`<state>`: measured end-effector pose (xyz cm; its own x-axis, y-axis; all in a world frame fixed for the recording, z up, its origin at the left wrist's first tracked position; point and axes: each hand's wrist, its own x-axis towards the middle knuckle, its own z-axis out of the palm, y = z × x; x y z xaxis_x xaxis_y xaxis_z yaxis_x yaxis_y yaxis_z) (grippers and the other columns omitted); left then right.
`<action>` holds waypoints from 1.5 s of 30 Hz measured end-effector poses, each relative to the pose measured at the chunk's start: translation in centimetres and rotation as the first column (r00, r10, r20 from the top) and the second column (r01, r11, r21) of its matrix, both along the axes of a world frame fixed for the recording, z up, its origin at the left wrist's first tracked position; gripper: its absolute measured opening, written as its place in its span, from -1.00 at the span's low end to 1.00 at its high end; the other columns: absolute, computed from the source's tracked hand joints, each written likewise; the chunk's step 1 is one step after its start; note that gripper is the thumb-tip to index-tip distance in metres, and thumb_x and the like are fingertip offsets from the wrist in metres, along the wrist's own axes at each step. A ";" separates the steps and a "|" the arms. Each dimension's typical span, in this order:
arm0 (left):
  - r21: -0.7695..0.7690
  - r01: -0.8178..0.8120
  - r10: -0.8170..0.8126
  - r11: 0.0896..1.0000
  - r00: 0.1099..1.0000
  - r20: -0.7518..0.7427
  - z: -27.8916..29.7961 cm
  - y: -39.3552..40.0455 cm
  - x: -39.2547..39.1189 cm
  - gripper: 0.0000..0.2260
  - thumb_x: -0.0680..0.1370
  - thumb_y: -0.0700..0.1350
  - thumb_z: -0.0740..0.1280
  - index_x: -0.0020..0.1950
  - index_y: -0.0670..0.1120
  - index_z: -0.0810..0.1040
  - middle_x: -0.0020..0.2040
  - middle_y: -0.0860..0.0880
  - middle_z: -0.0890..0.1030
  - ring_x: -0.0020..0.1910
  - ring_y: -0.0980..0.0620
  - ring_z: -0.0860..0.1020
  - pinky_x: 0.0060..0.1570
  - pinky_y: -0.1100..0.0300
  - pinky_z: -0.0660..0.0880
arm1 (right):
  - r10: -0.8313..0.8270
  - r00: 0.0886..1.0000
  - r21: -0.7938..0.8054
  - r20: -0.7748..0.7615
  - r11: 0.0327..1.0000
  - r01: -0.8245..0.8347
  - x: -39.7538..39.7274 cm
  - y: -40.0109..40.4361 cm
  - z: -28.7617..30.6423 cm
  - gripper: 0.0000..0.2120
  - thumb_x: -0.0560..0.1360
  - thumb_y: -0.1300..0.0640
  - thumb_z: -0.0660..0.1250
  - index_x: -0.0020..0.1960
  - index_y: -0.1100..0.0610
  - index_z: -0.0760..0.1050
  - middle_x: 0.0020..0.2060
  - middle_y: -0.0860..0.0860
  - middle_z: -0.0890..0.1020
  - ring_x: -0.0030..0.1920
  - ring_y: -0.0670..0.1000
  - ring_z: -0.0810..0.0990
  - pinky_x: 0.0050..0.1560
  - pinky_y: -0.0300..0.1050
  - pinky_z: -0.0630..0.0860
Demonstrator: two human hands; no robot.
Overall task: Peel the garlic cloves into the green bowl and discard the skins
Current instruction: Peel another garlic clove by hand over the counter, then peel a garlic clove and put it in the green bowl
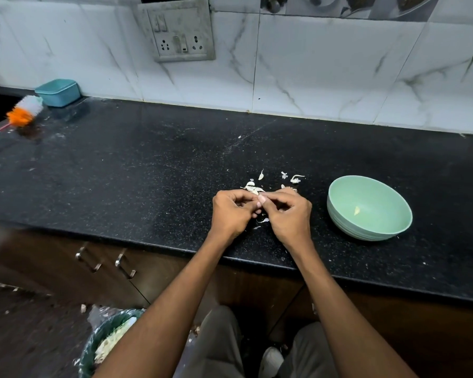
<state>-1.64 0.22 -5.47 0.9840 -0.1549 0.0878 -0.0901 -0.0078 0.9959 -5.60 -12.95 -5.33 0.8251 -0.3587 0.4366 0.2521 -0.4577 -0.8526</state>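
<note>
Over the black counter point(148, 170), my left hand point(231, 211) and my right hand point(288, 214) meet with fingers curled, pinching a small garlic clove point(259, 205) between them; most of the clove is hidden by the fingers. Loose white garlic skins point(253, 186) lie scattered just beyond the hands, and a few more scraps point(263, 220) lie under them. The green bowl point(339, 208) stands to the right of my right hand, upright, with one pale peeled piece point(357, 211) inside.
A teal plastic box point(57, 92) and an orange-and-white brush point(22, 111) sit at the far left by the tiled wall. A bin point(89, 350) lined with a bag stands on the floor at lower left. Cabinet handles point(104, 261) show below the counter edge.
</note>
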 end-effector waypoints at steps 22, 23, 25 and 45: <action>0.271 0.091 -0.121 0.958 0.988 0.098 -0.2 -0.4 -0.2 -0.83 0.35 -0.28 0.63 -0.15 -0.15 0.70 -0.26 -0.09 0.66 -0.43 0.18 0.45 -0.36 0.32 0.44 | -0.410 0.870 -0.165 0.272 0.871 0.462 -3.6 -5.9 5.5 -0.80 0.36 0.44 0.41 -0.14 0.22 0.71 -0.15 0.04 0.71 -0.16 -0.05 0.66 -0.08 -0.33 0.53; 0.306 0.104 -0.144 0.946 0.983 0.111 -0.2 -0.5 -0.2 -0.81 0.34 -0.28 0.64 -0.13 -0.14 0.71 -0.26 -0.06 0.65 -0.45 0.24 0.42 -0.37 0.37 0.40 | -0.439 0.869 -0.170 0.228 0.861 0.480 -3.7 -6.6 5.7 -0.81 0.35 0.43 0.41 -0.15 0.21 0.71 -0.15 0.04 0.71 -0.16 -0.03 0.65 -0.08 -0.35 0.49; 0.367 0.125 -0.189 0.922 0.971 0.145 -0.3 -0.6 -0.4 -0.80 0.34 -0.29 0.64 -0.11 -0.15 0.72 -0.26 0.01 0.60 -0.47 0.30 0.43 -0.37 0.47 0.34 | -0.487 0.869 -0.188 0.092 0.848 0.495 -3.9 -7.7 5.5 -0.82 0.35 0.41 0.40 -0.17 0.19 0.70 -0.14 0.04 0.71 -0.13 0.04 0.66 -0.09 -0.36 0.37; 0.058 0.005 -0.012 0.998 0.993 0.117 -0.2 -0.1 -0.2 -0.79 0.51 -0.49 0.33 -0.10 -0.24 0.69 -0.14 -0.15 0.73 -0.18 0.01 0.67 -0.13 0.16 0.61 | -0.116 0.993 -0.538 -0.037 0.839 0.078 -3.7 0.3 -0.4 -0.69 0.44 0.24 0.40 0.15 0.08 0.69 -0.01 -0.02 0.63 0.04 0.06 0.52 0.11 0.05 0.51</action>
